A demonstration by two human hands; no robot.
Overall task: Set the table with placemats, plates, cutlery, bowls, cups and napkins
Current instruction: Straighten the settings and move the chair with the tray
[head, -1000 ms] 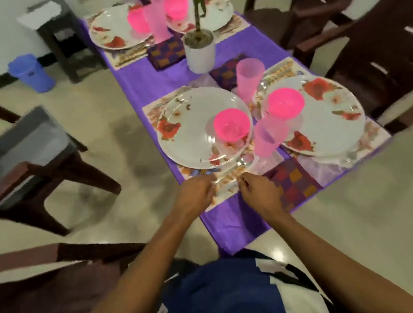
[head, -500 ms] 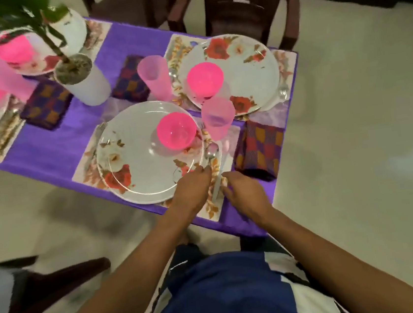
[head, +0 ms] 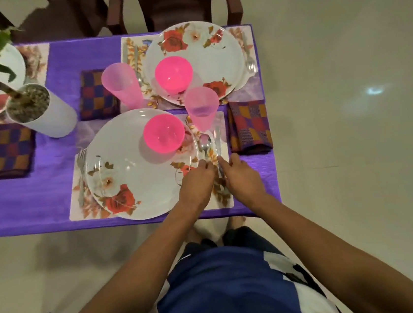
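Observation:
On the near floral placemat (head: 227,201) lies a white flowered plate (head: 131,180) with a pink bowl (head: 163,133) on it, and a fork (head: 81,170) lies to the plate's left. Right of the plate lie a spoon (head: 205,145) and a knife (head: 218,142). My left hand (head: 198,180) pinches the spoon's handle. My right hand (head: 241,175) pinches the knife's handle. A pink cup (head: 202,108) stands just beyond them, and a checked napkin (head: 249,125) lies to the right.
A second setting sits beyond: plate (head: 204,53), pink bowl (head: 173,74), pink cup (head: 121,85), napkin (head: 96,94). A white plant pot (head: 40,111) stands at left on the purple cloth (head: 25,202). A dark chair (head: 172,3) stands at the far side.
The view has swung round so the table lies square in front of me. Both hands stay at the cutlery right of the near plate, now gripping the spoon and knife handles side by side.

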